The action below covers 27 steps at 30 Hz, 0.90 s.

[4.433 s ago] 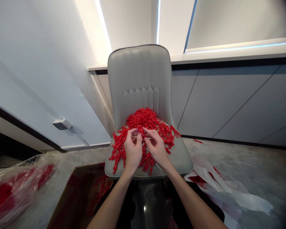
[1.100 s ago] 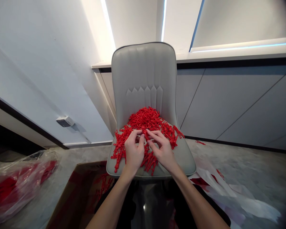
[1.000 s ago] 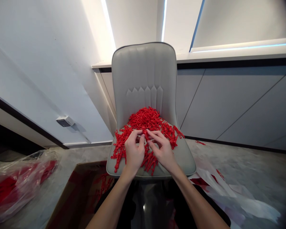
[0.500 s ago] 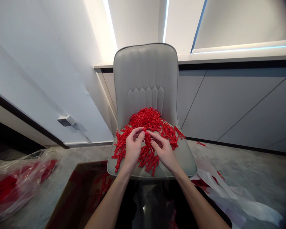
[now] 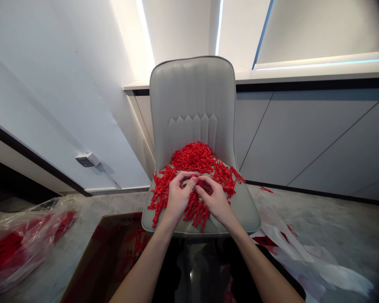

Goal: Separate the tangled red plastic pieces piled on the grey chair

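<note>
A heap of small red plastic pieces (image 5: pixel 194 162) lies on the seat of a grey padded chair (image 5: pixel 192 105). Both my hands hover over the near side of the heap. My left hand (image 5: pixel 177 197) has its fingers curled and pinches a small red piece (image 5: pixel 194 181) at the fingertips. My right hand (image 5: pixel 215 198) meets it from the right, its fingers closed on the same piece. More red pieces spread under and in front of my palms, down to the seat's front edge.
A clear plastic bag with red contents (image 5: pixel 22 244) lies on the floor at the left. A brown cardboard box (image 5: pixel 97 256) with some red pieces stands below the seat. White plastic bags (image 5: pixel 306 261) lie at the right. One loose red piece (image 5: pixel 265 190) rests on the floor.
My hands have drawn closer together, fingertips now meeting on one red piece. Half a second ago they were slightly apart and lower in the heap.
</note>
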Tool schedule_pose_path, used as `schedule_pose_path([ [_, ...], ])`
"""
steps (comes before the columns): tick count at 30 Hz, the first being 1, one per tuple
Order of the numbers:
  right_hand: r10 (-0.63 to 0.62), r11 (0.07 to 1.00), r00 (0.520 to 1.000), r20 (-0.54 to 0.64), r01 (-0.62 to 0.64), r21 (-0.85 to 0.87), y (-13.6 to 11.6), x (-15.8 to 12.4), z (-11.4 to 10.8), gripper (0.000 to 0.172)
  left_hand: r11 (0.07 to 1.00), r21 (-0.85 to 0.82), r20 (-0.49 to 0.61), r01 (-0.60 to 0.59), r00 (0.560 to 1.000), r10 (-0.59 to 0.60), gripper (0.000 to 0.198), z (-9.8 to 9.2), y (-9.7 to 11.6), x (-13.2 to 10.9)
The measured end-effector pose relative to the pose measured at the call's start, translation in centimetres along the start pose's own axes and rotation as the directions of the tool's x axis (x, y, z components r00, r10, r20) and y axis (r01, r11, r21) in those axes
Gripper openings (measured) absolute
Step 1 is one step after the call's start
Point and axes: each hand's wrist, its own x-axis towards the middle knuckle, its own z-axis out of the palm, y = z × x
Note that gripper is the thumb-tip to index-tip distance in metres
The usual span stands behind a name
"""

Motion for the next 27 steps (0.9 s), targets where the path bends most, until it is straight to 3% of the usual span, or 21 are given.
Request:
schedule_pose_path([
  [7,-0.069,0.973,0.998,0.010,0.069,-0.219,-0.1,0.0,-0.2,0.021,0.998,0.054,0.016,-0.033,0.999,0.033,0.015,0.7,0.8,-0.3],
  [15,-0.007,0.983,0.995,0.100,0.025,-0.179,0.2,0.1,-0.1,0.031,0.997,-0.002,-0.029,0.080,0.996,-0.080,0.020,0.5,0.4,-0.2],
  [22,-0.010,0.976,1.000,0.010,0.012,-0.218,0.3,0.0,-0.6,0.031,0.993,0.019,0.155,0.117,0.981,-0.119,0.026,0.5,0.9,-0.1],
  [27,-0.030,0.971,0.999,-0.016,0.026,-0.238,0.2,-0.1,-0.6,0.027,0.996,0.010,0.146,0.085,0.986,-0.086,0.023,0.6,1.1,-0.2],
])
